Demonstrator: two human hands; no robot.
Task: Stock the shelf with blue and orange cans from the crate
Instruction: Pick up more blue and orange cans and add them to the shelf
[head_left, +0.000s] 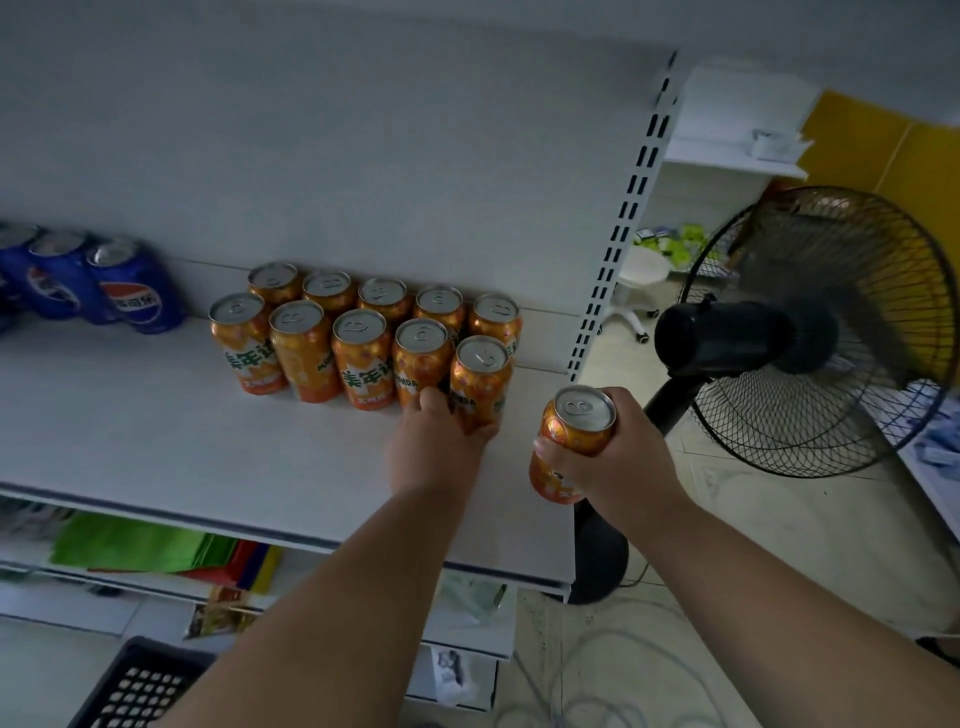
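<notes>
Left hand (436, 441) curled round the base of the frontmost orange aluminium drink can (480, 382) at the right end of the front row on the white metal shelf (156, 441). Right hand (610, 457) wrapped round the body of a second orange drink can (571, 441), held off the shelf's right edge. Probably full: fairly heavy, rigid, smooth-walled, likely slippery. Best gripped round mid-body, not by the rim. Blue cola cans (104, 286) far left.

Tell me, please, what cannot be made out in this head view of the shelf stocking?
- Blue cans: the left edge cuts the group, so no full count.
- Crate: the bottom edge cuts it; contents unseen.
- Front-right orange can: the left hand hides its base.
- Held orange can: the right hand covers its label.
</notes>
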